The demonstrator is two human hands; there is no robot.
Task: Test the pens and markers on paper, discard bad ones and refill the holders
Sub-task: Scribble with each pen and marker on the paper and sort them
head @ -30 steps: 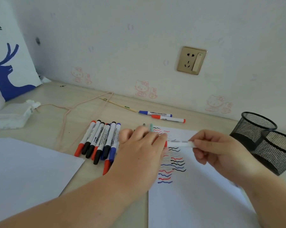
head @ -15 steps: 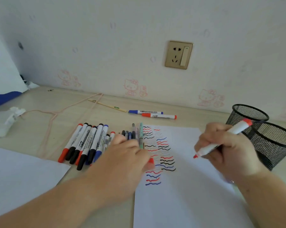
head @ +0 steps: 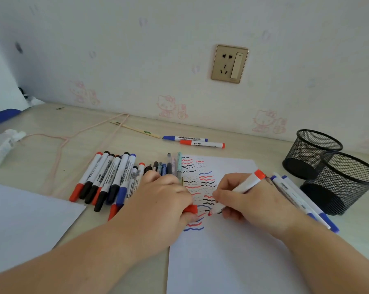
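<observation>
Right hand [head: 257, 200] curled in a writing grip round a red marker [head: 242, 187], tip down on the test sheet [head: 232, 262] at the near end of the wavy red, blue and black lines. Left hand [head: 164, 200] pressed flat on the sheet's left edge, with a red cap [head: 191, 209] pinched at the fingertips. Untested or tested markers [head: 107, 177] lined up on the worktop [head: 51, 149] to the left, thinner pens [head: 168, 166] just beside the sheet's far left corner, three blue markers [head: 296, 198] lying right of the writing hand, two more far off by the wall [head: 192, 141]. Two mesh holders [head: 328, 164] at the right, seemingly empty.

Likely risks: fresh stroke laid over existing lines and so hard to judge; heel of the right hand smearing wet ink; sheet sliding if the left hand lifts; cap mislaid or pushed onto the wrong colour; sorted groups mixed, sending a dry marker into a holder; forearm nudging the blue markers off the near edge.
</observation>
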